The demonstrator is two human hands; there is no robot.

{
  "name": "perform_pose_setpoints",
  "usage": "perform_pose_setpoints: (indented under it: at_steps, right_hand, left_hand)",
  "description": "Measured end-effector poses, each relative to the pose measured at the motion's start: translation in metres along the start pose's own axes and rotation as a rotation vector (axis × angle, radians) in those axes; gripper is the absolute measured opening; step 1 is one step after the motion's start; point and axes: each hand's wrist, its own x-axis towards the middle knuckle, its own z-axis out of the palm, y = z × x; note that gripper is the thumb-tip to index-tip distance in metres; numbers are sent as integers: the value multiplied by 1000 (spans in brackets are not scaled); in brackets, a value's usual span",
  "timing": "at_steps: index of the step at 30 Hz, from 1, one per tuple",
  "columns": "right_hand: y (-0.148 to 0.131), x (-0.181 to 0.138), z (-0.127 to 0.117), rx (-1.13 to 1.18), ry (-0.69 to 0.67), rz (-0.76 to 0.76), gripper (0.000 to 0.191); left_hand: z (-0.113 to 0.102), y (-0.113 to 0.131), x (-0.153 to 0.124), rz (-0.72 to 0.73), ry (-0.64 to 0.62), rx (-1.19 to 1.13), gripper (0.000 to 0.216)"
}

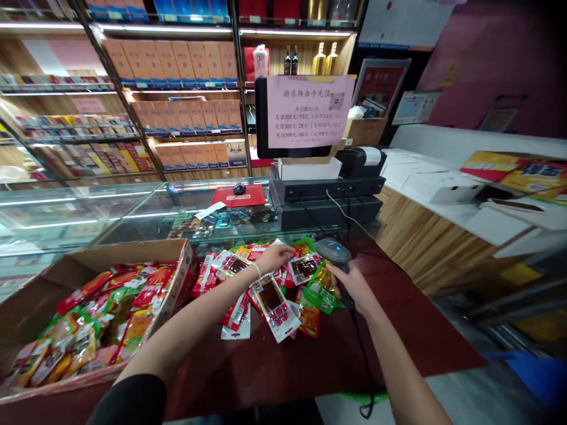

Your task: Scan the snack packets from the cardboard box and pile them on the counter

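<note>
My right hand (pixel 354 286) is wrapped round the grip of a dark barcode scanner (pixel 333 252), whose head shows a small blue light and tilts over the packets. A black cable hangs from its handle. My left hand (pixel 275 258) is over a pile of snack packets, its fingers bent together; what they hold, if anything, is hidden. Just right of its fingertips lies a white packet with a dark window (pixel 305 269). Below it, a similar white and red packet (pixel 272 301) lies on top of the pile. A green packet (pixel 319 295) lies below the scanner.
An open cardboard box (pixel 175 289) of snack packets stands at left on the dark red counter (pixel 354 366). Behind are a glass display case (pixel 133 215), a red mouse pad (pixel 243 196), a monitor with a pink notice (pixel 305 112) and a receipt printer (pixel 361 160). Stocked shelves line the back.
</note>
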Motion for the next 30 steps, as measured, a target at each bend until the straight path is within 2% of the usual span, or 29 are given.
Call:
perform_pose_setpoints:
  at_steps: [4, 8, 12, 16, 18, 21, 26, 30]
  right_hand:
    - [-8, 3, 22, -28, -79, -18, 38]
    - [-15, 7, 59, -66, -181, -36, 39]
    - [-24, 13, 112, -85, -319, -34, 40]
    - [-33, 16, 175, -114, -442, -19, 39]
    - [-35, 15, 208, -110, -523, -52, 36]
    - [-33, 12, 256, -108, -602, -85, 33]
    - [-25, 4, 318, -100, -744, -108, 31]
    - [-20, 0, 345, -113, -803, -104, 30]
  left_hand:
    - [-57, 26, -30, -2, 50, 11, 34]
    - [-125, 34, -83, -26, 200, -10, 38]
    - [-186, 10, -150, -152, 380, -137, 47]
    - [-230, -30, -216, -249, 583, -135, 51]
    - [-246, -50, -244, -316, 658, -93, 52]
    - [-263, -78, -278, -402, 685, -45, 50]
    - [-272, -118, -307, -512, 735, 136, 42]
    - [-266, -134, -309, -570, 591, 490, 32]
